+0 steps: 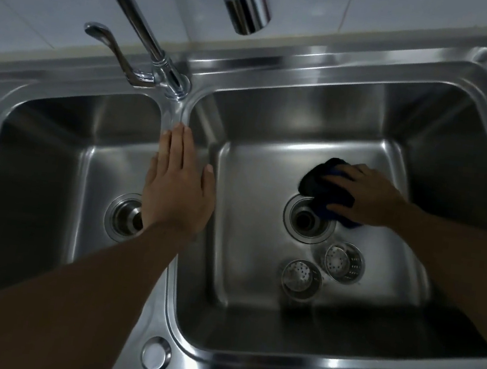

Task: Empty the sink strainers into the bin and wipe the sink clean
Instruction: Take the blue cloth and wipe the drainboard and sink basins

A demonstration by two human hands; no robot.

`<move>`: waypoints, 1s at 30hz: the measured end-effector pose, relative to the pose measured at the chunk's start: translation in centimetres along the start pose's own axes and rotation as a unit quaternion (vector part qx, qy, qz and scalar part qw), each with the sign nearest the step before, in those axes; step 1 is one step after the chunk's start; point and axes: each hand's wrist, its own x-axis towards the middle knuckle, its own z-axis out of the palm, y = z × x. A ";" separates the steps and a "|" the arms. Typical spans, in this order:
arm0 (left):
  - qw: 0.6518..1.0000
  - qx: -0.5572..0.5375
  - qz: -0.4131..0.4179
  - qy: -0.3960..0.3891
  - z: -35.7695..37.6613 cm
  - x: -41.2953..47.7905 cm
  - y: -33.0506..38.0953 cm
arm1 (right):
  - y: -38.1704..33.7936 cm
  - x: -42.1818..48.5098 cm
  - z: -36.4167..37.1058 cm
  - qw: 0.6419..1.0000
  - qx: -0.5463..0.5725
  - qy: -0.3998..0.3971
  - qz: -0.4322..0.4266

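A double stainless steel sink [244, 365] fills the view. My left hand [179, 181] lies flat, fingers straight, on the divider between the two basins. My right hand [366, 196] presses a dark blue cloth [320, 184] onto the floor of the right basin, just beyond its open drain [308, 220]. Two metal strainer baskets [301, 278] [344, 262] stand side by side on the right basin's floor, near the drain. Part of the left basin's drain [125, 215] is hidden by my left wrist.
The chrome tap's base and lever [157, 72] rise at the back of the divider, and its spout [248, 10] hangs over the right basin. A round capped hole [155, 356] sits in the front rim. White tiles line the wall behind.
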 end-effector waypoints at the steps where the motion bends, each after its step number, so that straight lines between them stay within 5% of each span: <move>1: 1.000 0.001 -0.001 0.001 0.1 0.0 0.0 | -0.3 0.7 -0.1 0.999 0.011 0.016 0.043; 3: 1.000 0.003 -0.002 0.002 0.1 0.0 0.1 | -2.9 2.5 0.4 0.969 0.061 0.069 0.230; 5: 1.000 0.002 0.000 0.000 0.2 0.0 0.1 | -6.3 5.1 0.1 0.898 0.136 0.091 0.408; 7: 1.000 0.000 0.000 -0.004 0.2 0.0 0.1 | -9.4 7.7 -0.8 0.861 0.180 0.074 0.471; 13: 1.000 -0.002 -0.001 -0.004 0.1 -0.1 0.0 | -17.8 11.2 -1.2 0.932 0.132 0.041 0.335; 17: 1.000 -0.007 -0.003 0.000 0.1 0.0 0.0 | -20.7 12.6 -1.1 0.988 0.090 0.039 0.116; 20: 1.000 -0.008 -0.002 0.000 0.2 0.0 0.0 | -20.1 13.2 -1.2 0.999 0.046 0.016 0.001; 30: 1.000 -0.006 0.005 0.007 0.2 0.0 -0.1 | -16.7 12.3 -1.6 0.994 0.011 0.102 0.035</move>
